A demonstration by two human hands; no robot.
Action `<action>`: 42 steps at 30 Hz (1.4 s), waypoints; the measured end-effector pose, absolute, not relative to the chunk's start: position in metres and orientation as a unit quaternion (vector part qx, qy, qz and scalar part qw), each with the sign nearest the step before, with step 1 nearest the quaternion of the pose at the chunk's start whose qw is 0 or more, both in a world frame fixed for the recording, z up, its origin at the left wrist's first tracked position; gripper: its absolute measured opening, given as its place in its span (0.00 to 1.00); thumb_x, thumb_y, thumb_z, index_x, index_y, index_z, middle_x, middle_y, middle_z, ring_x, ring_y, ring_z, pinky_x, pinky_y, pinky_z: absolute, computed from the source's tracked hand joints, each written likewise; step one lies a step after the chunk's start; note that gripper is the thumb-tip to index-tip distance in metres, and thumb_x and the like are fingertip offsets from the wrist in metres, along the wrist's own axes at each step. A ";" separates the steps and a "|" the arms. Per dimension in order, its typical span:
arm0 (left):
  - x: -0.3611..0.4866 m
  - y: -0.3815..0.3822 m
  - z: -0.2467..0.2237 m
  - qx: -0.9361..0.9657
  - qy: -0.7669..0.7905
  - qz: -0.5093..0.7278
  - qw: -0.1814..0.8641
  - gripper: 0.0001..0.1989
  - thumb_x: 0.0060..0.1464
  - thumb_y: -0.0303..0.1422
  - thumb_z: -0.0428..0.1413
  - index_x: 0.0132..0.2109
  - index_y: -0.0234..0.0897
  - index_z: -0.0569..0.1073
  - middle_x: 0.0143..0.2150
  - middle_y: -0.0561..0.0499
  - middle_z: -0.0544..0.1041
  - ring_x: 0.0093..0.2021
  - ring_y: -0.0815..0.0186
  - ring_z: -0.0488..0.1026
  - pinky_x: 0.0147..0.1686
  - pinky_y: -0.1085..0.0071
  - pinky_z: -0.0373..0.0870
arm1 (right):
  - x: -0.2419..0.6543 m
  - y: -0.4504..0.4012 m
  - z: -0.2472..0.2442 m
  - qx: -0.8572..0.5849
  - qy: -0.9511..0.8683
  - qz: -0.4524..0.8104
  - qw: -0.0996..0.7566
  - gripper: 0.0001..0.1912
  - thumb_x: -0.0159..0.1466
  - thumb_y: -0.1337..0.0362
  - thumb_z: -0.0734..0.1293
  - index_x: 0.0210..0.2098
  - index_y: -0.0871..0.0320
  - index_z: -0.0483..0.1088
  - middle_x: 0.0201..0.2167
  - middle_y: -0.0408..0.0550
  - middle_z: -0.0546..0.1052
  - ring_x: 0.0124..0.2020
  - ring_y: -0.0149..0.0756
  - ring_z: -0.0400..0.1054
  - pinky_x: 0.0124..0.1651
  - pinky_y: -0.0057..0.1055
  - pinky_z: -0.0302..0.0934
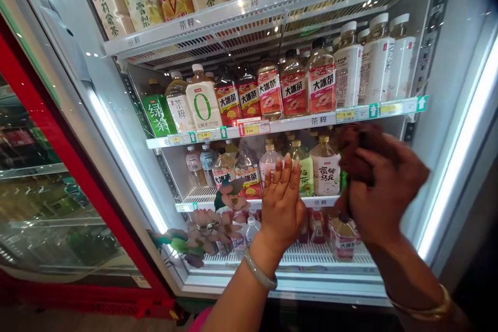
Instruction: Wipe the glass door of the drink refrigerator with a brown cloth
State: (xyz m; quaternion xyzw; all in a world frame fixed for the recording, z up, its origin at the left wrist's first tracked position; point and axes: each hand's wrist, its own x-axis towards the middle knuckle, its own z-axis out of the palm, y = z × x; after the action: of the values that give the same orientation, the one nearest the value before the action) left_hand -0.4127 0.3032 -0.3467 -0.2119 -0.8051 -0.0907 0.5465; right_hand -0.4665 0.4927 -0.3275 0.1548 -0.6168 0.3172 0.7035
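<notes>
Right hand gripping cloth, 大冰茶 bottles, 茶粹 shelf

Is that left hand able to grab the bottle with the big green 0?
Probably not: what looks like a closed glass door seems to stand between the left hand and the bottle, and pink flowers appear on or reflected in it.

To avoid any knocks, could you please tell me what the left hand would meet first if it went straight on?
The left hand points upward, so it would probably meet the white shelf rail above; depth is unclear, so it might pass in front.
</notes>
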 end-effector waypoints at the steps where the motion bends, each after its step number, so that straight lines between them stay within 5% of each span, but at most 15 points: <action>1: -0.412 0.302 -0.348 -0.212 -0.805 -0.098 0.545 0.44 0.60 0.22 0.45 0.80 0.39 0.39 0.81 0.47 0.46 0.81 0.59 0.40 0.79 0.52 0.42 | -0.460 0.481 -0.332 0.192 -0.633 0.292 0.691 0.26 0.57 0.74 0.68 0.54 0.51 0.76 0.64 0.55 0.72 0.64 0.56 0.66 0.66 0.57 0.61; 6: -0.408 0.295 -0.350 -0.213 -0.807 -0.115 0.538 0.43 0.62 0.25 0.45 0.80 0.36 0.37 0.82 0.45 0.42 0.81 0.57 0.39 0.78 0.49 0.40 | -0.446 0.446 -0.370 0.327 -0.652 0.196 0.655 0.28 0.61 0.66 0.71 0.61 0.51 0.71 0.65 0.55 0.72 0.65 0.53 0.64 0.66 0.53 0.64; 9: -0.405 0.293 -0.348 -0.197 -0.815 -0.097 0.536 0.42 0.62 0.24 0.45 0.80 0.39 0.39 0.81 0.45 0.47 0.81 0.56 0.39 0.78 0.45 0.29 | -0.461 0.470 -0.374 0.360 -0.608 0.194 0.681 0.32 0.59 0.69 0.73 0.62 0.46 0.71 0.65 0.51 0.72 0.62 0.51 0.68 0.63 0.51 0.67; 13: -0.403 0.294 -0.345 -0.157 -0.814 -0.120 0.547 0.41 0.63 0.24 0.44 0.80 0.41 0.39 0.82 0.46 0.45 0.81 0.56 0.38 0.77 0.46 0.21 | -0.473 0.495 -0.354 0.223 -0.599 0.291 0.712 0.37 0.57 0.77 0.68 0.65 0.51 0.70 0.69 0.58 0.68 0.68 0.61 0.64 0.67 0.61 0.60; 16: -0.403 0.293 -0.347 -0.156 -0.816 -0.128 0.543 0.41 0.64 0.25 0.43 0.80 0.41 0.40 0.82 0.47 0.42 0.81 0.56 0.35 0.77 0.46 0.21 | -0.457 0.479 -0.344 0.219 -0.624 0.314 0.681 0.33 0.59 0.76 0.66 0.63 0.54 0.71 0.68 0.59 0.70 0.68 0.62 0.64 0.68 0.63 0.58; 21: -0.404 0.284 -0.353 -0.184 -0.818 -0.107 0.535 0.42 0.63 0.26 0.44 0.80 0.36 0.36 0.82 0.45 0.41 0.81 0.56 0.38 0.78 0.48 0.28 | -0.437 0.449 -0.360 0.364 -0.677 0.194 0.609 0.23 0.64 0.70 0.72 0.57 0.50 0.73 0.64 0.50 0.75 0.67 0.50 0.65 0.67 0.49 0.66; 26: -0.404 0.275 -0.357 -0.191 -0.811 -0.075 0.548 0.42 0.63 0.25 0.44 0.80 0.38 0.38 0.82 0.47 0.41 0.81 0.58 0.37 0.78 0.51 0.29 | -0.463 0.487 -0.370 0.392 -0.606 0.163 0.672 0.29 0.59 0.69 0.77 0.58 0.45 0.74 0.65 0.46 0.72 0.65 0.51 0.68 0.64 0.50 0.69; 31: -0.404 0.275 -0.358 -0.182 -0.814 -0.082 0.546 0.42 0.62 0.26 0.45 0.80 0.39 0.38 0.82 0.47 0.43 0.81 0.57 0.38 0.78 0.47 0.28 | -0.459 0.486 -0.351 0.207 -0.650 0.328 0.654 0.39 0.61 0.76 0.66 0.69 0.45 0.66 0.75 0.47 0.57 0.74 0.62 0.54 0.75 0.63 0.51; 37: -0.398 0.269 -0.356 -0.202 -0.812 -0.106 0.537 0.42 0.64 0.26 0.43 0.80 0.38 0.34 0.82 0.47 0.41 0.81 0.59 0.40 0.79 0.52 0.36 | -0.445 0.450 -0.366 0.434 -0.652 0.204 0.587 0.23 0.63 0.70 0.72 0.56 0.45 0.76 0.67 0.44 0.73 0.67 0.50 0.67 0.67 0.51 0.67; 42: -0.393 0.264 -0.355 -0.201 -0.829 -0.089 0.514 0.42 0.64 0.26 0.43 0.80 0.39 0.33 0.82 0.46 0.42 0.81 0.59 0.39 0.79 0.52 0.37 | -0.470 0.490 -0.366 0.410 -0.611 0.226 0.638 0.21 0.57 0.69 0.76 0.50 0.47 0.79 0.64 0.46 0.76 0.63 0.51 0.72 0.65 0.51 0.68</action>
State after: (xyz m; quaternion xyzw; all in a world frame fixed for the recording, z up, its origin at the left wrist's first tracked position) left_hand -0.3929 0.2640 -0.3553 -0.2010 -0.8290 -0.0887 0.5142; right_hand -0.4704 0.4904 -0.3657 0.4104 -0.6107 0.2259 0.6384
